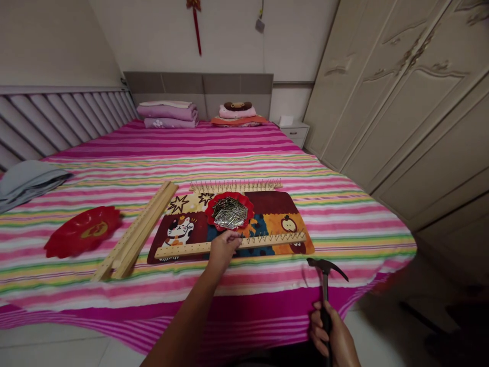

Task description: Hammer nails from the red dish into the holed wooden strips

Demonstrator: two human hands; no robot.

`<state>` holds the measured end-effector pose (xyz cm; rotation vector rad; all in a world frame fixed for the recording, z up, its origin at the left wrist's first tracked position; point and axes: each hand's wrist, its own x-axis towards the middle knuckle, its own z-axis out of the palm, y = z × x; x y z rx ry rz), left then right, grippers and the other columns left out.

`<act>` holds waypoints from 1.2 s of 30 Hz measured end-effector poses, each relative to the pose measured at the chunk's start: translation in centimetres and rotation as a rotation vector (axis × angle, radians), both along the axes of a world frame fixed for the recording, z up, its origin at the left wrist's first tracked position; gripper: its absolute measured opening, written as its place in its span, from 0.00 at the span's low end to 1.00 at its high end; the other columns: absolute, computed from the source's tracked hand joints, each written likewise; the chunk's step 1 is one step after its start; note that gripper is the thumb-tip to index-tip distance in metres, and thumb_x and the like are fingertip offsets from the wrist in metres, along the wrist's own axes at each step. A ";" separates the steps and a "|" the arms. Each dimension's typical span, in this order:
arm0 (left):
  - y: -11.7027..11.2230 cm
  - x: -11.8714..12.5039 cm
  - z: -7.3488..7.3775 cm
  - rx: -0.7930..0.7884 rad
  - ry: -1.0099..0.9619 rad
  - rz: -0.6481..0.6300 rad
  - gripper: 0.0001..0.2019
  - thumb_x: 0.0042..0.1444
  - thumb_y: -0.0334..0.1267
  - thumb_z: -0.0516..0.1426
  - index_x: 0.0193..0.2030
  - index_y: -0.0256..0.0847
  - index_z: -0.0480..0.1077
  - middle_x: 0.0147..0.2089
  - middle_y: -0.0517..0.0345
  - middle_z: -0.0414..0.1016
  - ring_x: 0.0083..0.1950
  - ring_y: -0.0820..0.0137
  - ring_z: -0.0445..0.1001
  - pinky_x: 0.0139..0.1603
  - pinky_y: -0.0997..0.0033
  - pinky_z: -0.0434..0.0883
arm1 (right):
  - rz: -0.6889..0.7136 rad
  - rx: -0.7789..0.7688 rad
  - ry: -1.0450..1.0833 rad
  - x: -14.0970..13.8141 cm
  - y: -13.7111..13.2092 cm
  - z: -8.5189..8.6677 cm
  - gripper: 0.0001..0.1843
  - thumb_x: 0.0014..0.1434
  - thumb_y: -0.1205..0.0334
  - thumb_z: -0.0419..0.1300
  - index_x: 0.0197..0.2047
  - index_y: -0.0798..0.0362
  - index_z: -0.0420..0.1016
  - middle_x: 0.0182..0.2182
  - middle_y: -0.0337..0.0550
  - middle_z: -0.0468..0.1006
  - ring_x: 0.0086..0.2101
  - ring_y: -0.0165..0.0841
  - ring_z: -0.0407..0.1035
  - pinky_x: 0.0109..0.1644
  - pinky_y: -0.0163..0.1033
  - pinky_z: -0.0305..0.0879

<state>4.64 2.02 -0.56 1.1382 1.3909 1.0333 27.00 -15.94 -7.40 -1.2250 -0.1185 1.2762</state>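
My right hand [331,331] is wrapped around the black handle of a claw hammer [326,270], its head raised above the front edge of the bed. Fingers pinched together, my left hand [224,248] rests at the middle of a wooden strip [183,250]; whatever it pinches is hidden. Several nails [273,238] stand in the strip to the right of that hand, some leaning, while small holes dot the part to the left. Just beyond my fingers, a red scalloped dish [210,216] holds a heap of loose nails [229,211]. A colourful cat-patterned mat [273,204] lies under the strip and dish.
Another strip [237,186] bristling with upright nails lies behind the mat. Left of it are bare wooden strips [143,229] and a red plate [82,232]. Grey cloth [30,181] sits at the far left of the striped bed [171,163]. Wardrobes [401,102] line the right.
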 end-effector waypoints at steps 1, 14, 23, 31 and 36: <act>0.0 0.2 0.1 0.003 0.024 0.007 0.08 0.38 0.38 0.61 0.27 0.38 0.71 0.21 0.65 0.69 0.22 0.76 0.66 0.19 0.79 0.61 | 0.001 -0.002 0.004 0.0 0.0 0.0 0.25 0.42 0.42 0.66 0.32 0.51 0.65 0.14 0.26 0.58 0.12 0.19 0.45 0.09 0.24 0.41; -0.1 0.4 -0.5 0.103 0.200 -0.030 0.03 0.45 0.36 0.57 0.27 0.39 0.70 0.22 0.65 0.69 0.24 0.76 0.66 0.24 0.79 0.62 | 0.007 -0.019 -0.001 -0.2 0.1 0.5 0.25 0.42 0.39 0.65 0.32 0.51 0.65 0.14 0.26 0.57 0.11 0.20 0.45 0.09 0.24 0.40; -0.4 0.2 -1.5 0.291 0.418 -0.091 0.03 0.49 0.33 0.56 0.26 0.40 0.69 0.26 0.63 0.72 0.30 0.74 0.69 0.33 0.76 0.63 | 0.027 -0.011 -0.260 -2.1 -0.4 2.4 0.24 0.49 0.38 0.59 0.33 0.51 0.64 0.16 0.28 0.61 0.12 0.22 0.49 0.10 0.26 0.44; -1.3 0.3 -1.5 0.434 0.590 -0.128 0.05 0.53 0.31 0.54 0.28 0.40 0.70 0.31 0.59 0.73 0.34 0.72 0.70 0.37 0.75 0.63 | 0.443 0.144 -0.300 -7.8 2.3 7.9 0.22 0.54 0.40 0.56 0.27 0.51 0.63 0.16 0.28 0.61 0.11 0.19 0.46 0.11 0.25 0.40; -1.2 0.4 -1.8 0.452 0.583 -0.138 0.06 0.53 0.30 0.53 0.28 0.40 0.69 0.31 0.59 0.72 0.34 0.72 0.70 0.37 0.75 0.63 | 0.433 0.059 -0.240 -8.4 2.2 7.0 0.24 0.51 0.36 0.56 0.31 0.50 0.64 0.16 0.28 0.61 0.11 0.20 0.46 0.10 0.25 0.39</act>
